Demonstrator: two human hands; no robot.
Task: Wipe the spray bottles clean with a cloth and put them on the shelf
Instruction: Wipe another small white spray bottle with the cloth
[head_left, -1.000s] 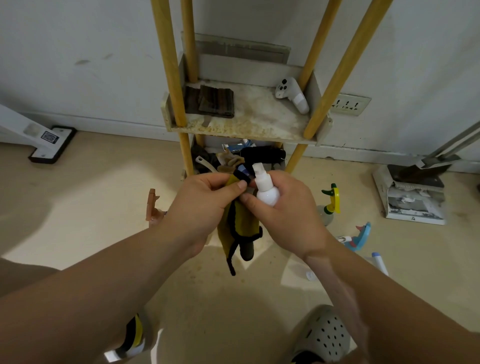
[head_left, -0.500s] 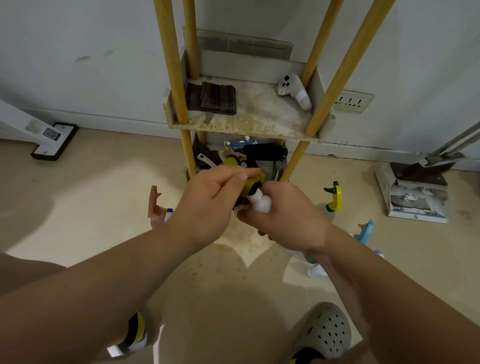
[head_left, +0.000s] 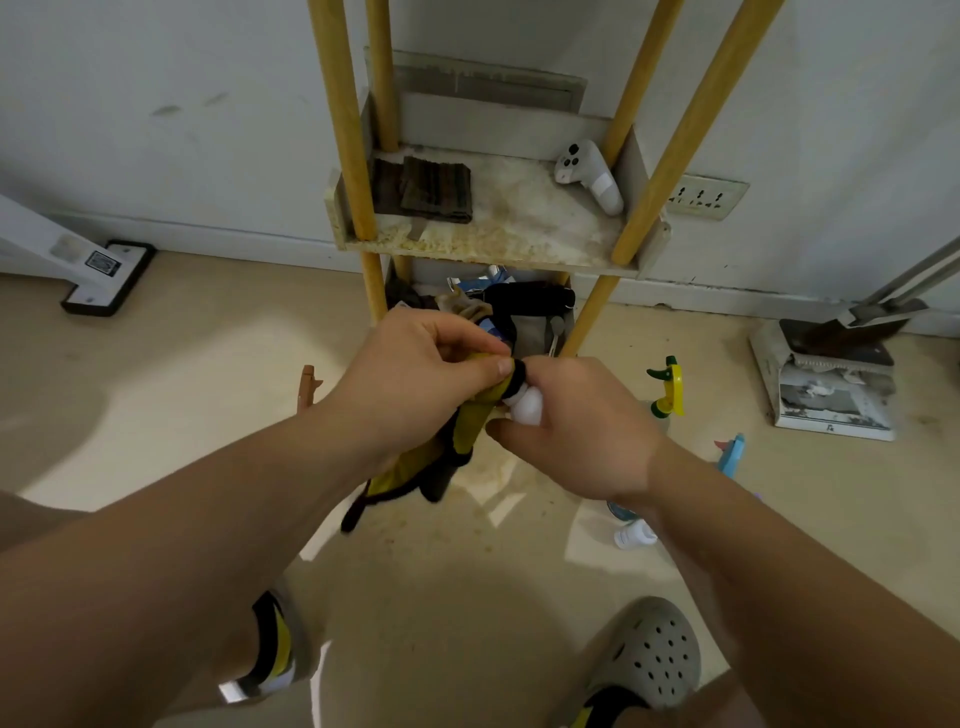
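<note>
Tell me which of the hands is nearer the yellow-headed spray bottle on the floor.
Right. The right hand sits just left of the yellow-headed spray bottle; the left hand is farther left, beyond the right one.

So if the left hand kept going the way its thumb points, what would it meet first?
Almost at once the small white bottle held in the right hand; the left hand already presses the yellow cloth against its top.

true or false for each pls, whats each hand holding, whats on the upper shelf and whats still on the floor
1. The right hand holds a small white spray bottle. True.
2. The left hand is empty. False: it pinches a yellow and black cloth against the bottle's top.
3. A white controller lies on the upper shelf. True.
4. No bottles remain on the floor. False: a yellow-trigger bottle stands right of the shelf.
</note>
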